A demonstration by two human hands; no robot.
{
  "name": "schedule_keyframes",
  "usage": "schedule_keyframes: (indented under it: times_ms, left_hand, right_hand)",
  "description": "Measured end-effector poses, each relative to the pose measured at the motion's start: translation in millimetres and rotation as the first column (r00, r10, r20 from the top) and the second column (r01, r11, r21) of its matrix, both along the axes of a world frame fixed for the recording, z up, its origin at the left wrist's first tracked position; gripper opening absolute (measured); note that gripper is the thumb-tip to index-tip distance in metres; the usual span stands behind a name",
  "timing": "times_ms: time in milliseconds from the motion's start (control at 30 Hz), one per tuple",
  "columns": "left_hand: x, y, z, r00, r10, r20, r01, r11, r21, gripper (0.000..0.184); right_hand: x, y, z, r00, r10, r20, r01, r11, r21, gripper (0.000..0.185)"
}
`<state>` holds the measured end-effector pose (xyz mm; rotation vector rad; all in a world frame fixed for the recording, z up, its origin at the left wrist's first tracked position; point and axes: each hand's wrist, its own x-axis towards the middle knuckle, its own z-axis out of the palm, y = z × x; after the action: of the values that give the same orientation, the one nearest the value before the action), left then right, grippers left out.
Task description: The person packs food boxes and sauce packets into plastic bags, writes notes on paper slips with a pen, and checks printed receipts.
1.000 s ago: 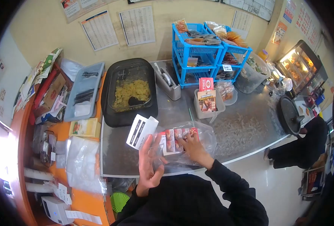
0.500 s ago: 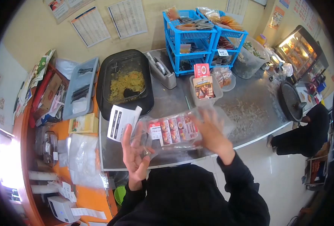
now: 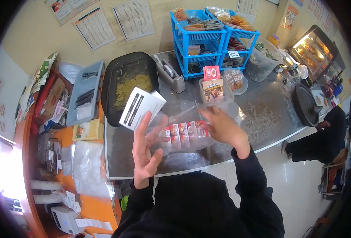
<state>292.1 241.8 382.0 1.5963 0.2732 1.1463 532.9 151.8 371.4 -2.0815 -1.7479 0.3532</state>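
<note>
My left hand [image 3: 143, 156] is raised at the left end of a clear plastic bag [image 3: 219, 148]. Between its fingers is a folded white printed slip [image 3: 137, 107]; the thumb is spread away. Inside the bag lies a pack with a red and white printed label [image 3: 183, 134], partly covered by creased plastic. My right hand [image 3: 229, 129] has its fingers bent on the bag's right side, gripping the film near the upper edge. The bag is above the metal counter and looks puffed out.
Behind the bag stand a dark container of yellowish food [image 3: 133, 85], a tape dispenser [image 3: 169, 75], a tub of cards [image 3: 215, 97] and blue basket racks [image 3: 201, 37]. A stone mortar [image 3: 304, 105] and another person [image 3: 322, 135] are at right. A receipt printer [image 3: 66, 219] sits lower left.
My left hand has risen, carrying the slip up and to the right. My right hand has shifted slightly, and the bag's upper film is now pulled up and bulges around the pack.
</note>
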Motion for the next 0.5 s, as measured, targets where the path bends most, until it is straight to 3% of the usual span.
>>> schedule_keyframes:
  times_ms: [133,233,333,500]
  left_hand:
    - [-19,-4,-2,0.995,0.061,-0.081,-0.057,0.997,0.048,0.085]
    - [-30,-15,6,0.998,0.058,-0.035,-0.059,0.998,-0.030,0.082]
    - [-35,-18,1,0.998,0.059,-0.015,-0.059,0.998,-0.029,0.082]
    - [-34,-21,2,0.995,0.089,-0.038,-0.089,0.996,-0.002,0.078]
  right_hand:
    - [-10,-6,-7,0.941,0.233,-0.247,-0.193,0.965,0.177,0.036]
    - [-33,-12,-12,0.936,0.239,-0.260,-0.223,0.971,0.091,0.028]
    - [-56,-19,-21,0.964,0.141,-0.224,-0.181,0.969,-0.166,0.026]
    - [-69,-24,-39,0.973,0.119,-0.198,-0.157,0.969,-0.191,0.027]
